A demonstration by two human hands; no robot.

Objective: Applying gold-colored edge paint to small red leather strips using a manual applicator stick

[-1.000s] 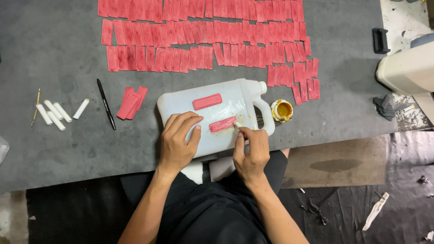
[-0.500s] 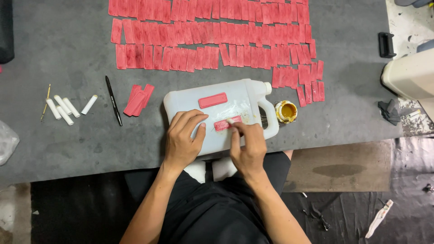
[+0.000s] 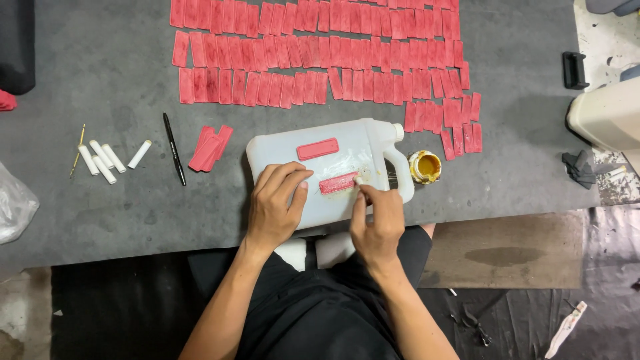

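left hand (image 3: pixel 277 207) lies flat, fingers spread, steadying the jug (image 3: pixel 327 167) at the worktop's (image 3: pixel 120 73) near edge; right hand's (image 3: pixel 377 223) pinched fingers press a red strip (image 3: pixel 338 183) onto it.

jug (image 3: pixel 347 143): white, on its side, under both hands
strip (image 3: pixel 338 183): red, flat, at the right fingertips

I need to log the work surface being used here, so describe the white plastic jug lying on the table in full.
The jug is a translucent white plastic canister lying on its flat side on the grey table, near its front edge, handle and neck pointing right toward a small open pot of yellow stuff. Two red strips lie on its upper face. The left hand rests flat on it; the right hand presses its fingertips at the nearer strip's end. Its surface looks smeared there.
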